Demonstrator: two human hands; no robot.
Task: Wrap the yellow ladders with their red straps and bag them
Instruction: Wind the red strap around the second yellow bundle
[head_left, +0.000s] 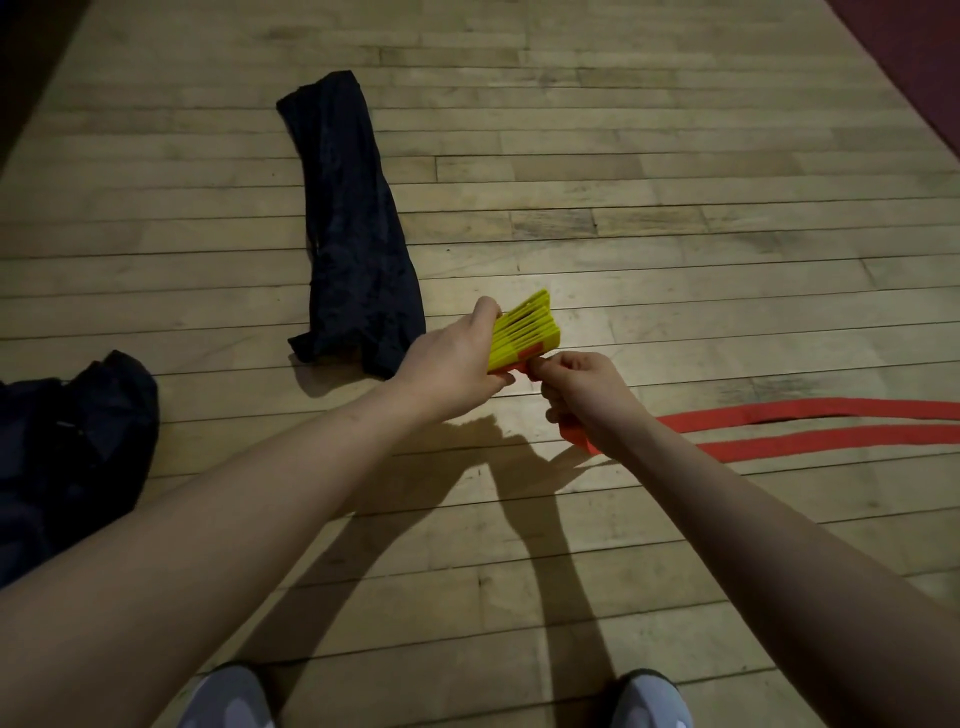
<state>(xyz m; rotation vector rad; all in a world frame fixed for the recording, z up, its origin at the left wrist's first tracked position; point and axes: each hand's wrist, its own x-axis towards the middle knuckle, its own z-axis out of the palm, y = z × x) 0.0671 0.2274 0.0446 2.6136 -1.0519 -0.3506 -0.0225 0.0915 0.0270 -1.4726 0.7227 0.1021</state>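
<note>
Two bags: both were dark fabric and lay on the wooden floor (623, 223); the long dark bag (353, 228) stretched away from the person, left of the hands, and the crumpled dark bag (72, 447) sat bunched at the left edge of the view.
Floor: pale wooden planks, with a dark red strip (914, 57) across the far right corner.
Red strap (810, 423): it ran in two flat bands along the floor from the right edge toward the right hand, and a short end hung below that hand.
Yellow ladder (524, 330): its flat rungs were gathered into a stack and held up off the floor, just right of the long dark bag's near end; a red patch showed on the stack's near side.
Left hand (452, 364): its fingers were curled round the left side of the rung stack, gripping it.
Right hand (582, 389): its fingers were closed on the red strap right beside the stack's lower corner, thumb and forefinger pinching it there.
Shoes (228, 699): two grey toe caps showed at the bottom edge.
</note>
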